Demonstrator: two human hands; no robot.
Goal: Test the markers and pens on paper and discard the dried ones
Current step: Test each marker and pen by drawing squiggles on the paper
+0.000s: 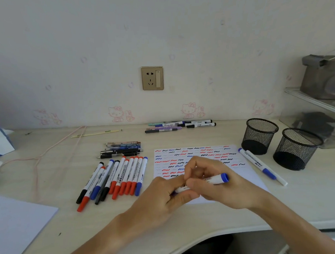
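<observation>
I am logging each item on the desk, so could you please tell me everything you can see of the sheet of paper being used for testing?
The test paper is a white sheet lying flat on the pale desk, right of the row of markers and left of two black mesh cups. Short wavy test strokes in red, blue and black fill its far part in rows; some are faint. Both hands hold a blue marker over its near part, hiding that area.

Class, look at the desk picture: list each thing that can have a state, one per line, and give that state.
Blue marker: held by both hands over the paper.
Left hand: gripping one end.
Right hand: pinching the barrel.
Paper: flat, covered with squiggles.
Row of markers: capped, lying on desk.
Lone marker: capped, beside the paper.
Mesh cups: upright.
</observation>
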